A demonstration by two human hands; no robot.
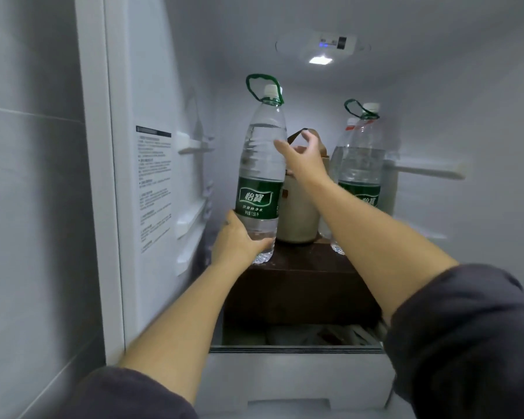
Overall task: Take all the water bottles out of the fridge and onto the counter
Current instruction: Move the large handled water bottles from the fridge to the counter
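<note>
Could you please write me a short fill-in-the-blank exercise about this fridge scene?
1. The left hand grips the nearer clear plastic green-labelled water bottle near its ____.
2. A ____ carrying loop hangs from its neck.
3. The beige fabric bag stands ____ that bottle and the farther clear plastic water bottle.
Missing words: bottom; green; between.

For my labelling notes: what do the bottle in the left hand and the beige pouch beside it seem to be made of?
The water bottle: clear, glossy plastic; water and ribs show through it. Its carry loop: probably green plastic. The beige pouch: matte, perhaps fabric or leatherette; unclear which.
</note>
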